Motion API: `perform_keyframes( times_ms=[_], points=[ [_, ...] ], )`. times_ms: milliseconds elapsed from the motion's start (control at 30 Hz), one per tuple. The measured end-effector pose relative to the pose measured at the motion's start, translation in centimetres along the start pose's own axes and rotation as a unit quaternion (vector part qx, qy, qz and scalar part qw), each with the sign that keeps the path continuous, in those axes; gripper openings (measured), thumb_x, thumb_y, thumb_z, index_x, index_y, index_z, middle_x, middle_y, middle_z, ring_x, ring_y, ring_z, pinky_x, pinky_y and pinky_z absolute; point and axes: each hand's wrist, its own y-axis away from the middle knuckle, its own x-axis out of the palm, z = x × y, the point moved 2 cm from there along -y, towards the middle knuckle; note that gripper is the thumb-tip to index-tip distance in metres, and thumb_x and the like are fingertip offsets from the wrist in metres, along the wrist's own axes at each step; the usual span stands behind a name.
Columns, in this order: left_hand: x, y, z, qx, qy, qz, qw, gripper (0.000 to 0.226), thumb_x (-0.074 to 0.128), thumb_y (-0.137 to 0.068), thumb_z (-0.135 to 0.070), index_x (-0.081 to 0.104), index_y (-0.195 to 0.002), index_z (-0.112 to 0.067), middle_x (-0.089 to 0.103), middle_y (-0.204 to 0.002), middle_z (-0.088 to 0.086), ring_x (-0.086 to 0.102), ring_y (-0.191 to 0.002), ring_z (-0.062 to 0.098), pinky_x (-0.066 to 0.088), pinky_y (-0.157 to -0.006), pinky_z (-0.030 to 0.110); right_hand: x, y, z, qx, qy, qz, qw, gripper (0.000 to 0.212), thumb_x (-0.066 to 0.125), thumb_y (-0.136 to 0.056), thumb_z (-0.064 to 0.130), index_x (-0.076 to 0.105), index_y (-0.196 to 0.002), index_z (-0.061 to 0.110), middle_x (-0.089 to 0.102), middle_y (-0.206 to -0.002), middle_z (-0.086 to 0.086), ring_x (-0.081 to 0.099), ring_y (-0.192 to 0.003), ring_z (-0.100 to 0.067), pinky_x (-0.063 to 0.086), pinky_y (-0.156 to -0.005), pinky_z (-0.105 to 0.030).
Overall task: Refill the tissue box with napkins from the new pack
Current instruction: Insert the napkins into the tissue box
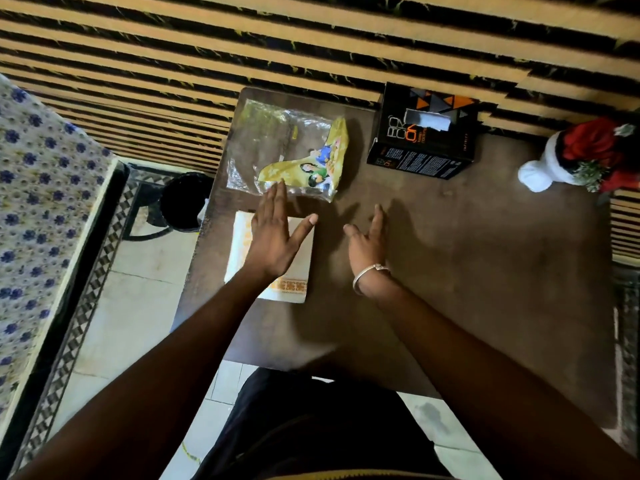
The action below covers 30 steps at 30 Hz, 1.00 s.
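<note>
A stack of white napkins [242,244] with an orange border lies on the brown table's left side. My left hand [275,233] hovers flat over it, fingers spread, holding nothing. Beyond it lies the clear and yellow plastic pack wrapper [287,150], flattened. The black tissue box [424,131] with orange triangles stands at the table's far edge, a white tissue showing in its top slot. My right hand [369,242], with a silver bangle at the wrist, hangs open over bare table between the napkins and the box.
A white vase with red flowers [581,157] lies at the table's [485,254] far right. A black bin [185,200] stands on the tiled floor left of the table, near a bed with a blue-flowered sheet [38,188]. A striped wall runs behind.
</note>
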Motion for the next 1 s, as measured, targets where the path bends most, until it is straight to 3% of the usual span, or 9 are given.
perform_keyframes(
  times_ms=[167,300,433,567,600,700,800,933,1000],
  points=[
    [1.8,-3.8,-4.1,0.040,0.041,0.045,0.997,0.082,0.039,-0.097,-0.061,0.009,-0.158,-0.016,0.010,-0.166,0.003,0.006,-0.153,0.017,0.011,-0.124,0.039,-5.7,-4.6,1.8,0.005,-0.045,-0.109,0.993,0.075,0.062,-0.092,0.022,0.020,-0.155,0.013,0.014,-0.162,-0.013,0.022,-0.147,-0.027,0.021,-0.110,-0.025],
    [3.2,-7.2,-7.4,0.032,0.117,0.109,0.987,0.078,0.043,-0.098,-0.057,0.014,-0.158,-0.017,0.018,-0.165,0.003,0.015,-0.152,0.015,0.016,-0.123,0.032,-10.6,-9.4,2.8,0.025,-0.120,-0.177,0.977,0.080,0.064,-0.091,0.021,0.016,-0.155,0.013,0.014,-0.163,-0.011,0.022,-0.148,-0.027,0.019,-0.116,-0.030],
    [4.3,-9.9,-11.0,0.024,0.169,0.141,0.975,0.077,0.047,-0.099,-0.051,0.013,-0.158,-0.017,0.024,-0.163,0.003,0.026,-0.148,0.017,0.022,-0.113,0.023,-13.7,-13.8,3.7,0.043,-0.203,-0.103,0.973,0.090,0.067,-0.088,0.020,0.008,-0.157,0.018,0.014,-0.163,-0.012,0.028,-0.146,-0.030,0.027,-0.119,-0.044],
    [5.6,-11.9,-13.3,-0.002,0.221,0.166,0.961,0.079,0.053,-0.095,-0.053,0.014,-0.157,-0.024,0.029,-0.161,0.000,0.031,-0.143,0.013,0.020,-0.115,0.027,-14.8,-18.9,1.6,0.079,-0.173,-0.008,0.982,0.108,0.077,-0.062,0.045,0.021,-0.153,0.027,0.036,-0.155,-0.011,0.051,-0.129,-0.033,0.045,-0.105,-0.055],
    [5.9,-12.1,-13.5,-0.006,0.235,0.174,0.956,0.077,0.055,-0.093,-0.055,0.019,-0.156,-0.028,0.036,-0.157,-0.002,0.036,-0.142,0.014,0.024,-0.118,0.034,-14.7,-19.3,1.4,0.084,-0.157,0.010,0.984,0.103,0.076,-0.060,0.047,0.029,-0.149,0.026,0.044,-0.149,-0.011,0.057,-0.122,-0.033,0.048,-0.101,-0.055],
    [7.0,-12.4,-13.6,-0.021,0.261,0.171,0.950,0.066,0.058,-0.092,-0.052,0.030,-0.150,-0.035,0.049,-0.148,-0.006,0.045,-0.134,0.016,0.034,-0.115,0.039,-14.7,-18.1,2.8,0.052,-0.137,0.010,0.989,0.053,0.072,-0.068,0.033,0.050,-0.115,0.036,0.063,-0.120,-0.008,0.063,-0.110,-0.035,0.051,-0.093,-0.055],
    [7.5,-12.1,-13.6,-0.033,0.294,0.159,0.942,0.063,0.060,-0.093,-0.047,0.032,-0.149,-0.039,0.049,-0.147,-0.005,0.045,-0.133,0.016,0.034,-0.114,0.040,-14.6,-16.9,3.4,0.033,-0.169,0.017,0.985,0.046,0.070,-0.072,0.019,0.048,-0.107,0.040,0.064,-0.115,-0.009,0.061,-0.114,-0.040,0.049,-0.078,-0.038],
    [7.5,-10.9,-13.6,-0.046,0.309,0.136,0.940,0.058,0.059,-0.095,-0.040,0.035,-0.148,-0.038,0.051,-0.146,-0.007,0.046,-0.133,0.014,0.034,-0.113,0.038,-15.2,-15.2,2.9,0.014,-0.183,0.021,0.983,0.060,0.068,-0.071,0.011,0.047,-0.126,0.023,0.061,-0.121,-0.010,0.061,-0.114,-0.036,0.051,-0.087,-0.045],
    [7.7,-9.3,-13.8,-0.043,0.326,0.136,0.935,0.059,0.060,-0.095,-0.035,0.034,-0.148,-0.041,0.052,-0.144,-0.011,0.047,-0.131,0.011,0.036,-0.113,0.037,-15.8,-13.3,2.5,0.017,-0.184,0.015,0.983,0.071,0.069,-0.073,0.008,0.042,-0.139,0.014,0.056,-0.124,-0.007,0.062,-0.104,-0.023,0.055,-0.081,-0.035]
  ],
)
